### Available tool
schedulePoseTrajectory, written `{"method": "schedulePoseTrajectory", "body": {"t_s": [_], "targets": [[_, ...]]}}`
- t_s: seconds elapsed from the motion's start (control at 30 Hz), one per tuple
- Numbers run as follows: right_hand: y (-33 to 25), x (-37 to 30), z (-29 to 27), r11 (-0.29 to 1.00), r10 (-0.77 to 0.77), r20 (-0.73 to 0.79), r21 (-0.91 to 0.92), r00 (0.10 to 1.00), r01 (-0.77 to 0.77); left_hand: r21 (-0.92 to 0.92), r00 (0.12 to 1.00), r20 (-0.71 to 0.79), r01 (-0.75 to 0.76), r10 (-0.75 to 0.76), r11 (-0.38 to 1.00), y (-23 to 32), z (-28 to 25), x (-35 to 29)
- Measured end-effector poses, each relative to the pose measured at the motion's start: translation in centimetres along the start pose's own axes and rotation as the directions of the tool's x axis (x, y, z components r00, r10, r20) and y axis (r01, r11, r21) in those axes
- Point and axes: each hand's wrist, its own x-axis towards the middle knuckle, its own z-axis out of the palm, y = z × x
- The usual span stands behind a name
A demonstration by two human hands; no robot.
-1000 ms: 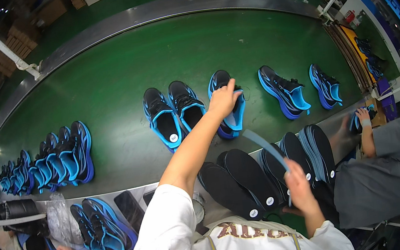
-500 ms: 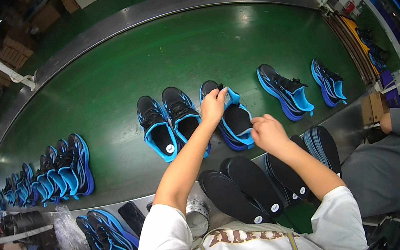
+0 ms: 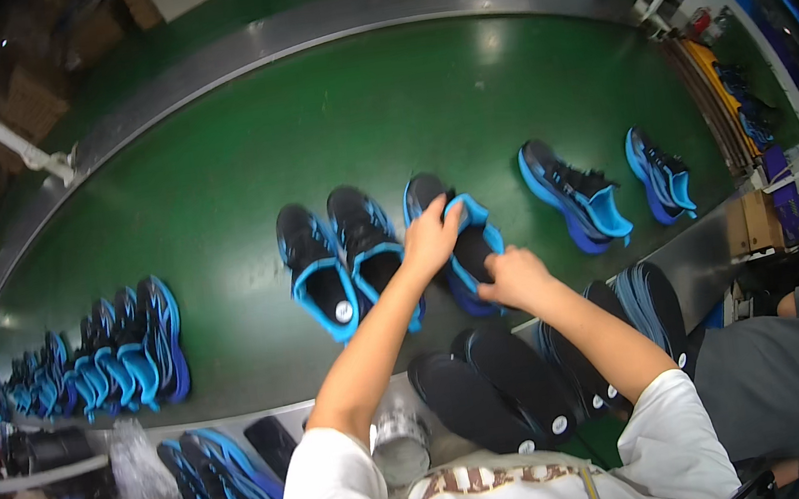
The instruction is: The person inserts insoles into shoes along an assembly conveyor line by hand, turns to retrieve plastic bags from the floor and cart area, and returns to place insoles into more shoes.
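Note:
A black and blue sneaker (image 3: 472, 248) stands on the green belt in front of me, its toe pointing away. My left hand (image 3: 431, 237) is closed on the tongue and collar at its opening. At the heel, my right hand (image 3: 522, 279) has its fingers bent over the rim, fingertips inside and thumb lower down, hiding the heel edge. A dark insole lies inside. Close by on the left are two matching sneakers (image 3: 307, 252) (image 3: 363, 234); one shows a round white sticker inside. Near my body, black insoles (image 3: 507, 377) lie in stacks, some with white round stickers.
Two more sneakers (image 3: 574, 194) (image 3: 658, 173) stand to the right. A row of several sneakers (image 3: 135, 345) runs along the left. A phone (image 3: 272, 446), a clear round container (image 3: 401, 443) and a pair of sneakers (image 3: 224, 485) sit on the metal edge. Other people are at both sides.
My right hand has moved from the heel's outer rim over it, slightly left, with its fingertips now inside. My left hand keeps its hold. The whole view has shifted slightly.

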Motion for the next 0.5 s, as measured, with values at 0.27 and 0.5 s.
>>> {"method": "schedulePoseTrajectory", "body": {"t_s": [0.27,0.5], "targets": [[0.3,3.4,6.1,0.982,-0.172,0.037,0.079,0.984,0.169,0.03,1.0,-0.007,-0.015,0.015,0.999,-2.1,0.2,-0.8],[-0.4,4.5,6.2,0.977,-0.179,0.169,-0.086,0.969,0.196,0.026,0.999,-0.017,-0.037,0.038,0.999,-2.1,-0.1,-0.8]]}}
